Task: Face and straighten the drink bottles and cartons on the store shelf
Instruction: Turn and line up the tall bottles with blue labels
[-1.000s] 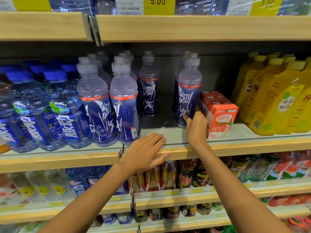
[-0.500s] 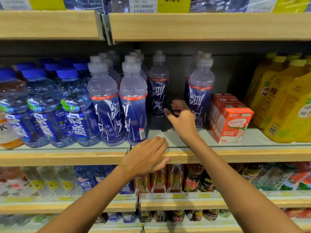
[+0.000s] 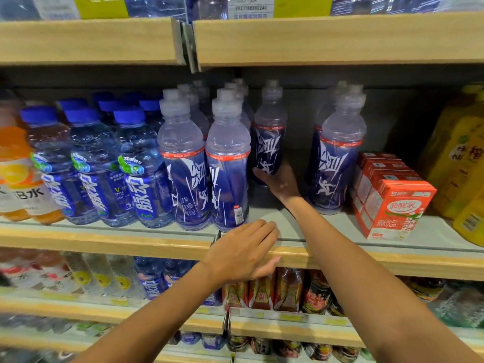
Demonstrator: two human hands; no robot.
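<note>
Blue-capped bottles [image 3: 138,179] bear "脉动" in white on blue labels, with "3D" on a green badge. The red carton [image 3: 392,208] reads "酸酸乳". A price tag [image 3: 247,7] above shows a number beginning 6921168. The white characters on the purple bottles [image 3: 227,179] are too stylised to read.

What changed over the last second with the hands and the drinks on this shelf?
The right hand moved left from beside the red cartons, reached deeper into the gap and took hold of the set-back bottle low on its label. The left hand stayed resting on the shelf edge; nothing standing on the shelf has visibly shifted.
</note>
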